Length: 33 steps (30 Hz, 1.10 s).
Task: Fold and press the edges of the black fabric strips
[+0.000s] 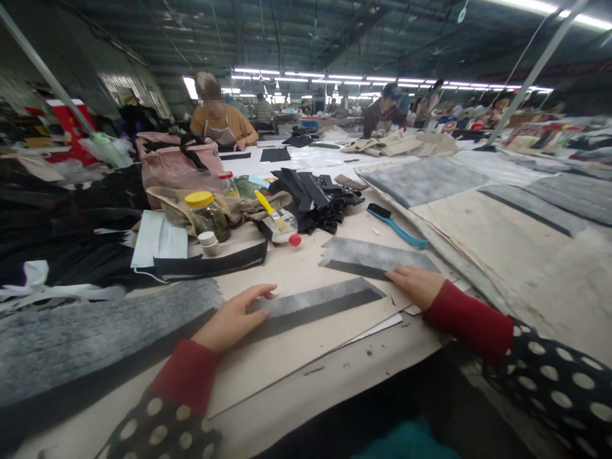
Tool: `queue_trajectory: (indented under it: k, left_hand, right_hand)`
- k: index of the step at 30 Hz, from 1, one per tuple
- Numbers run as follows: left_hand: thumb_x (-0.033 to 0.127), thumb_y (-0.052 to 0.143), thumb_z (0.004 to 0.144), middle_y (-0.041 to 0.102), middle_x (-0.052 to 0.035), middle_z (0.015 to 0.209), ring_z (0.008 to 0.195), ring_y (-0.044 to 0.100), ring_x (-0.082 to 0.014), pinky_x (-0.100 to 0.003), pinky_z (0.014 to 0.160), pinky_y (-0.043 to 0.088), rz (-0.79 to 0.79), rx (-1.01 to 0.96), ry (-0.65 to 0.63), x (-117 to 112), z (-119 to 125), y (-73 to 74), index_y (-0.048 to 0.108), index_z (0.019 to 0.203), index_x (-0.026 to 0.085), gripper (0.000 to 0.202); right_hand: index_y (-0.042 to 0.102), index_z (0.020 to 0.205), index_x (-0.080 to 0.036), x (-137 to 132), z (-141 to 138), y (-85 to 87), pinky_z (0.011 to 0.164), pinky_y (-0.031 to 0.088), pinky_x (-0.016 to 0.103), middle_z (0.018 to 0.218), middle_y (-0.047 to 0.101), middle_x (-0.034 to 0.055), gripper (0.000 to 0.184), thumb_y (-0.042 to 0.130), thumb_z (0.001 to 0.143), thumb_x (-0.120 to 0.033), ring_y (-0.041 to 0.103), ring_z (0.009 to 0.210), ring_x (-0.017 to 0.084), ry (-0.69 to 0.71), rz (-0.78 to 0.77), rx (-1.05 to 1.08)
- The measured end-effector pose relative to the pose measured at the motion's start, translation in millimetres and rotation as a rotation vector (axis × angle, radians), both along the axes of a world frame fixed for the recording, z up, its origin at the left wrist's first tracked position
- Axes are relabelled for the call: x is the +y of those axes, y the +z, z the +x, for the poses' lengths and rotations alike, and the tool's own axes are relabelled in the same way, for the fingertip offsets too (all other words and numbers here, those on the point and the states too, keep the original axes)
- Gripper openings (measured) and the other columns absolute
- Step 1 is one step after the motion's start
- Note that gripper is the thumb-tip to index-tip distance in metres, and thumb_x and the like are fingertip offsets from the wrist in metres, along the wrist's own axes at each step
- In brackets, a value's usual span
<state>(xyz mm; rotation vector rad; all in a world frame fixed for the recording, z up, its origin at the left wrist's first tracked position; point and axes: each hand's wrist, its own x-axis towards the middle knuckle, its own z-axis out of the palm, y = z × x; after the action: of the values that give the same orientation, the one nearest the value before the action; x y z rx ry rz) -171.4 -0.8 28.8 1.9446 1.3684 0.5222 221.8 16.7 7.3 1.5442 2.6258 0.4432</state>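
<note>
My left hand (241, 314), with thumb and fingers apart, rests at the left end of a grey fabric strip (313, 299) with a black band along its near edge. The strip lies flat on a pale board (287, 357). My right hand (417, 284) is at the near edge of a second grey and black strip (368, 253), which looks like a small stack. Its fingers are stretched out and touch that edge; the thumb is hidden. A larger grey piece with a black border (109, 331) lies left of my left hand.
Behind the strips are a blue-handled brush (399, 228), a yellow-handled paintbrush (271, 210), a yellow-lidded jar (206, 217), a small white-capped bottle (209, 243) and a heap of black strips (315, 197). Cream sheets (507, 242) are stacked at right. Two co-workers (222, 121) stand across the table.
</note>
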Motion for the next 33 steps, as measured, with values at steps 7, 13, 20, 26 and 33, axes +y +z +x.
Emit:
queue_trajectory:
  k: [7, 13, 20, 26, 33]
  left_hand:
    - [0.023, 0.047, 0.072, 0.057, -0.0043, 0.106, 0.096, 0.052, -0.0176, -0.03, 0.087, 0.04, 0.134, 0.04, -0.042, -5.2, 8.5, 0.7, 0.055, 0.104, 0.019, 0.033]
    - [0.019, 0.047, 0.075, 0.055, -0.0052, 0.102, 0.098, 0.048, -0.0179, -0.032, 0.091, 0.036, 0.289, 0.113, -0.153, -4.0, 5.4, -7.6, 0.064, 0.086, 0.02, 0.02]
    - [0.026, 0.047, 0.08, 0.051, -0.0067, 0.1, 0.096, 0.048, -0.016, -0.029, 0.089, 0.037, 0.38, 0.09, -0.101, -9.5, 10.9, -4.2, 0.062, 0.078, 0.016, 0.018]
    - [0.021, 0.049, 0.077, 0.054, -0.0053, 0.09, 0.087, 0.049, -0.0168, -0.031, 0.082, 0.04, 0.468, 0.233, 0.14, -33.6, -15.1, -6.1, 0.056, 0.087, 0.016, 0.013]
    - [0.025, 0.043, 0.082, 0.056, -0.0099, 0.092, 0.089, 0.05, -0.0216, -0.034, 0.081, 0.039, 0.402, 0.628, 0.291, -60.3, -53.9, -7.4, 0.056, 0.094, 0.014, 0.021]
  right_hand:
    - [0.059, 0.103, -0.014, 28.8, -1.3, 6.5, 0.078, 0.041, 0.032, 0.101, 0.058, 0.0116, 0.039, 0.032, 0.078, -0.003, 0.052, 0.09, 0.02, -0.001, -0.035, 0.056]
    - [0.061, 0.097, -0.015, -7.3, -59.4, 11.0, 0.08, 0.041, 0.032, 0.095, 0.059, 0.0096, 0.029, 0.036, 0.083, -0.018, 0.051, 0.087, 0.018, 0.257, 0.029, 0.358]
    - [0.06, 0.082, -0.016, -29.9, -116.2, -1.5, 0.073, 0.043, 0.031, 0.082, 0.06, 0.008, 0.023, 0.039, 0.084, -0.023, 0.052, 0.076, 0.016, 0.419, -0.023, 0.496]
    - [0.061, 0.083, -0.017, -27.4, -109.9, -3.2, 0.071, 0.043, 0.032, 0.083, 0.06, 0.0081, 0.022, 0.04, 0.083, -0.025, 0.053, 0.075, 0.017, 0.418, -0.007, 0.482]
    - [0.059, 0.098, -0.02, -56.3, -123.7, 25.8, 0.075, 0.042, 0.034, 0.093, 0.06, 0.0096, 0.025, 0.04, 0.083, -0.026, 0.053, 0.085, 0.02, 0.498, 0.054, 0.558]
